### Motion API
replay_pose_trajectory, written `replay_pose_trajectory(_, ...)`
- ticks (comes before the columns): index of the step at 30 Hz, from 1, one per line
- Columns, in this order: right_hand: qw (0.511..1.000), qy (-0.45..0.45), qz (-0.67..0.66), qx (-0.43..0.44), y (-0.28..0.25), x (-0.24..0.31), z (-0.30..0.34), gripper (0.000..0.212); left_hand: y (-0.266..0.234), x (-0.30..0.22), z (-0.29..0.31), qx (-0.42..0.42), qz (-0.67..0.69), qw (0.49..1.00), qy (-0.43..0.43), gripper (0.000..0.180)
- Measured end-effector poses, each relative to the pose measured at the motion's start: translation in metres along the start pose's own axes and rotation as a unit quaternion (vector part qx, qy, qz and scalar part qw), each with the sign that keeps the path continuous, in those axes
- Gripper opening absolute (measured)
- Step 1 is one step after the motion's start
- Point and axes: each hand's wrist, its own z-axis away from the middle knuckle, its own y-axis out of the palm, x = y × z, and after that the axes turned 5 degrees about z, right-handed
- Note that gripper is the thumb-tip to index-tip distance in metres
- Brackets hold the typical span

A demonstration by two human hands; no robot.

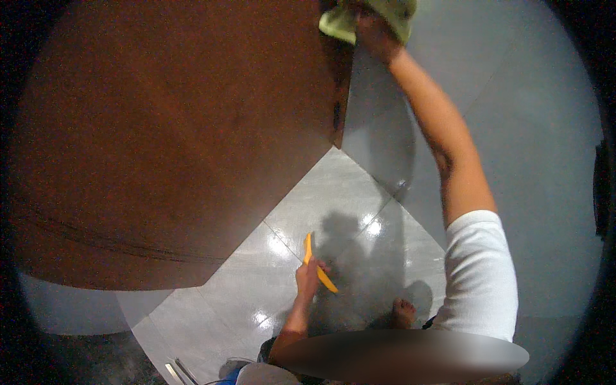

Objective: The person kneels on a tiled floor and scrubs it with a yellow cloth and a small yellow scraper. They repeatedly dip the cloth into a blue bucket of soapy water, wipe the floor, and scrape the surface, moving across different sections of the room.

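My right arm reaches up to the top of the view. There my right hand (377,35) is closed on a yellow-green cloth (399,14), which lies against the upper part of the brown door's edge, beside the grey wall. Lower down, above the tiled floor, my left hand (307,279) is wrapped round a long, narrow yellow tool (327,281). This tool sticks out past both sides of the fist, slightly bent along its length. Its exact kind cannot be made out.
The large brown door (160,128) fills the left side. A smooth grey wall (520,141) stands on the right. Between them, shiny grey floor tiles (308,192) reflect lights. My bare foot (403,312) shows near the bottom. A blue object (228,381) sits at the lower edge.
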Motion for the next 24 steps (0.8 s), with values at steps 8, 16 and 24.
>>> replay_pose_trajectory(8,0.779,0.066,-0.425,0.456,-0.007,-0.001,0.167,0.044,-0.009,-0.024,0.026,-0.042,0.002,0.999,0.033,0.045)
replay_pose_trajectory(16,0.697,-0.055,-0.464,0.544,-0.168,0.034,0.208,0.044,-0.019,-0.082,0.071,-0.136,-0.013,0.961,0.239,0.043)
replay_pose_trajectory(24,0.52,0.072,-0.71,0.469,-0.227,0.062,0.2,0.049,0.069,-0.184,0.02,-0.067,-0.115,0.944,0.303,0.031)
